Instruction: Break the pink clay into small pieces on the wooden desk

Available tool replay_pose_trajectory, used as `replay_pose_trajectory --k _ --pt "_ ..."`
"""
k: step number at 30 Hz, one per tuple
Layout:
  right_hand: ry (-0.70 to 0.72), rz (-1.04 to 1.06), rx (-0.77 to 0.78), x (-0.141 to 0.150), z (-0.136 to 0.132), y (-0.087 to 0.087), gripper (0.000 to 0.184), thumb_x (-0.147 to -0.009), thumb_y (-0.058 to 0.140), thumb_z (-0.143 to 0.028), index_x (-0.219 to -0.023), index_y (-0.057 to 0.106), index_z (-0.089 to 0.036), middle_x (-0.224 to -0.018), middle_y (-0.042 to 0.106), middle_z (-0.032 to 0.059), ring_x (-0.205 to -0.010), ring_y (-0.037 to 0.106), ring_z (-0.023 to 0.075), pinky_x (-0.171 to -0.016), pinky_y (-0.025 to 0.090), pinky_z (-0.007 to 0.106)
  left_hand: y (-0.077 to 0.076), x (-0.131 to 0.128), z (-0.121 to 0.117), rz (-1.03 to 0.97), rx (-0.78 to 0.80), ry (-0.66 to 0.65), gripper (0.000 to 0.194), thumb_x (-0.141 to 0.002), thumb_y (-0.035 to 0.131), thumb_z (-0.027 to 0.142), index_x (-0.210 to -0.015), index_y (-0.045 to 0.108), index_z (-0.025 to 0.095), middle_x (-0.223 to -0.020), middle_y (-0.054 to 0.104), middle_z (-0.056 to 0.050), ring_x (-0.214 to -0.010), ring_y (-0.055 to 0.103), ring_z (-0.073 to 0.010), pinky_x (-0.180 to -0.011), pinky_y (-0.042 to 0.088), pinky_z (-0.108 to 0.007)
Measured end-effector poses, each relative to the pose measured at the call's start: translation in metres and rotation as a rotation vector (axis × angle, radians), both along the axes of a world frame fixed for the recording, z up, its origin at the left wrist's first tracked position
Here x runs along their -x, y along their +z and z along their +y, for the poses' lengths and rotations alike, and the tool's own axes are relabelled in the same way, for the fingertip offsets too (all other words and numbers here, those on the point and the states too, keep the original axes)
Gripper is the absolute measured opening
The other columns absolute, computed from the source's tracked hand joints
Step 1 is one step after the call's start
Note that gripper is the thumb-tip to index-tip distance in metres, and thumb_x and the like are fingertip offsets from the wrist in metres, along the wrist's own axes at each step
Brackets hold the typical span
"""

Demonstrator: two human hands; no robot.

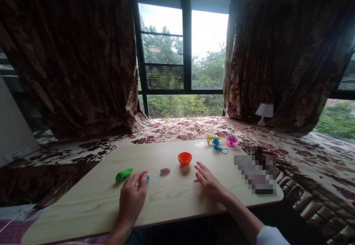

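My left hand (pixel 133 192) is over the left part of the table, its fingers curled round a small blue piece (pixel 148 177) that is mostly hidden. Just beyond that hand lies a green toy piece (pixel 123 175), rounded at one end. My right hand (pixel 210 183) is open, fingers stretched forward, low over the table. A bit of a small pink piece (pixel 196 180) shows beside its fingers. An orange bowl-like cup (pixel 184 159) with an uneven rim stands between and beyond my hands. A pale pink piece (pixel 165 170) lies left of the cup.
At the table's (pixel 91 197) far right are a yellow toy (pixel 211 139), a blue mushroom-shaped toy (pixel 216 142) with a loop and a pink toy (pixel 232 140). A pixelated dark object (pixel 256 174) lies near the right edge. A lamp (pixel 264 111) stands behind.
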State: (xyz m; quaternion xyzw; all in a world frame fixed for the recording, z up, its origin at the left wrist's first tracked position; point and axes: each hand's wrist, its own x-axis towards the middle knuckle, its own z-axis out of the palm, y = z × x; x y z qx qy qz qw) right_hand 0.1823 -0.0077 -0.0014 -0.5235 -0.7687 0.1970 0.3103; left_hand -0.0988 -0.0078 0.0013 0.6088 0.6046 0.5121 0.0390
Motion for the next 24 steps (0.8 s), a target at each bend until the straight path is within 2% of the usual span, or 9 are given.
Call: replay_pose_trajectory --k 2,5,8,10,15,17,20,24 --pt "0.015 0.077 -0.014 -0.017 -0.006 -0.005 0.044 -0.09 0.025 -0.028 -0.131 0.039 -0.019 -0.143 0.025 0.0064 -0.127 0.029 0.0169 -0.1 0.033 0.036 0.0 -0.035 -0.011 0.059 0.014 -0.155 0.027 -0.078 0.047 0.038 -0.092 0.062 0.021 -0.098 0.061 -0.004 -0.098 0.054 -0.0197 -0.091 0.04 -0.033" --pt "0.057 0.155 -0.021 -0.033 -0.012 -0.014 0.043 -0.085 0.032 -0.016 -0.125 0.047 -0.02 -0.138 0.033 0.0047 -0.127 0.031 0.0158 -0.104 0.03 0.035 -0.001 -0.093 -0.026 0.122 0.088 -0.371 0.026 -0.081 0.045 0.037 -0.098 0.06 0.024 -0.106 0.057 -0.003 -0.102 0.052 -0.0171 -0.089 0.041 -0.03" --pt "0.086 0.214 -0.038 -0.035 -0.013 -0.02 0.045 -0.08 0.035 -0.009 -0.122 0.049 -0.02 -0.135 0.038 0.0051 -0.126 0.032 0.0152 -0.105 0.027 0.035 0.002 -0.138 -0.038 0.187 0.138 -0.475 0.03 -0.081 0.044 0.039 -0.104 0.058 0.024 -0.108 0.055 -0.006 -0.103 0.05 -0.0196 -0.089 0.04 -0.035" --pt "0.093 0.231 -0.043 -0.036 -0.012 -0.021 0.044 -0.08 0.038 -0.009 -0.121 0.05 -0.019 -0.134 0.04 0.0067 -0.124 0.035 0.0157 -0.103 0.029 0.034 0.004 -0.155 -0.043 0.267 0.155 -0.509 0.029 -0.079 0.049 0.039 -0.102 0.058 0.025 -0.102 0.056 -0.005 -0.098 0.051 -0.0207 -0.086 0.04 -0.037" --pt "0.081 0.225 -0.045 -0.055 -0.016 -0.007 0.037 -0.08 0.039 -0.008 -0.11 0.058 -0.018 -0.119 0.052 0.0069 -0.111 0.047 0.0158 -0.096 0.037 0.031 0.008 -0.165 -0.045 0.446 0.157 -0.527 0.013 -0.079 0.049 0.029 -0.078 0.06 0.024 -0.085 0.058 -0.003 -0.086 0.051 -0.0203 -0.078 0.038 -0.036" --pt "0.09 0.194 -0.058 -0.062 -0.024 0.0 0.034 -0.079 0.043 -0.008 -0.105 0.061 -0.02 -0.106 0.059 0.0051 -0.101 0.052 0.0157 -0.091 0.04 0.031 0.011 -0.162 -0.042 0.476 0.158 -0.52 0.016 -0.082 0.044 0.027 -0.079 0.059 0.023 -0.082 0.058 -0.002 -0.083 0.051 -0.0192 -0.077 0.036 -0.035" --pt "0.084 0.044 -0.109 -0.063 -0.036 0.006 0.023 -0.079 0.05 -0.013 -0.095 0.064 -0.023 -0.09 0.061 0.0025 -0.089 0.053 0.0161 -0.082 0.041 0.029 0.014 -0.153 -0.037 0.511 0.152 -0.501 0.019 -0.084 0.04 0.026 -0.082 0.059 0.024 -0.079 0.058 -0.002 -0.081 0.05 -0.0187 -0.077 0.035 -0.036" --pt "0.006 -0.172 -0.175 -0.058 -0.044 0.011 0.013 -0.079 0.055 -0.021 -0.084 0.067 -0.024 -0.084 0.06 0.0024 -0.085 0.052 0.0171 -0.08 0.04 0.03 0.012 -0.143 -0.036 0.508 0.169 -0.508 0.019 -0.084 0.042 0.028 -0.083 0.06 0.025 -0.081 0.057 -0.002 -0.084 0.049 -0.0189 -0.077 0.035 -0.035"
